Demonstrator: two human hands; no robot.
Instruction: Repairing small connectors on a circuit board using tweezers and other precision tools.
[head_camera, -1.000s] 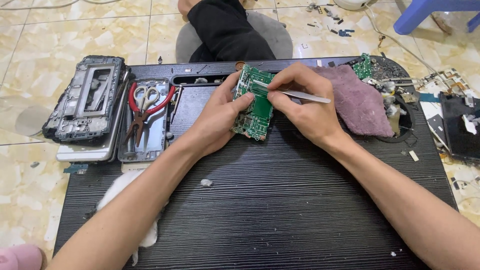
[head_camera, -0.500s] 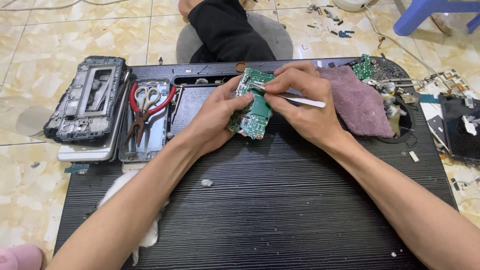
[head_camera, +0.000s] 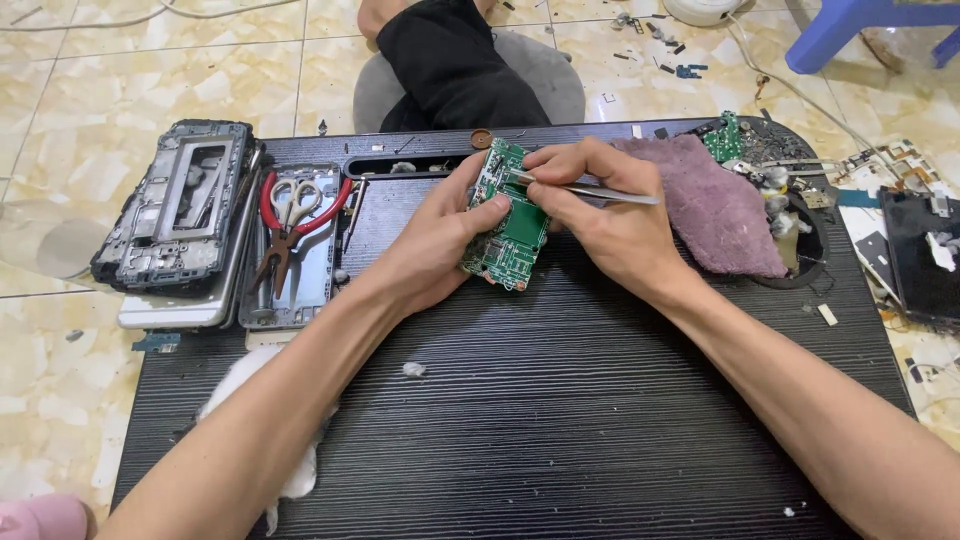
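A green circuit board (head_camera: 510, 240) is held tilted above a black ribbed mat (head_camera: 560, 420). My left hand (head_camera: 440, 240) grips the board by its left edge, thumb across the face. My right hand (head_camera: 600, 215) pinches metal tweezers (head_camera: 600, 190), whose tips touch the upper part of the board.
A purple cloth (head_camera: 715, 205) lies right of the hands. At left, red-handled pliers and scissors (head_camera: 295, 215) sit in a metal tray beside a stack of phone frames (head_camera: 180, 210). Loose parts (head_camera: 900, 200) litter the right. A person's leg in black (head_camera: 450, 65) is beyond the mat. White cotton (head_camera: 300, 470) lies near my left forearm.
The board has shifted slightly in my left hand and the tweezers moved a little along its top edge; both hands stay in place.
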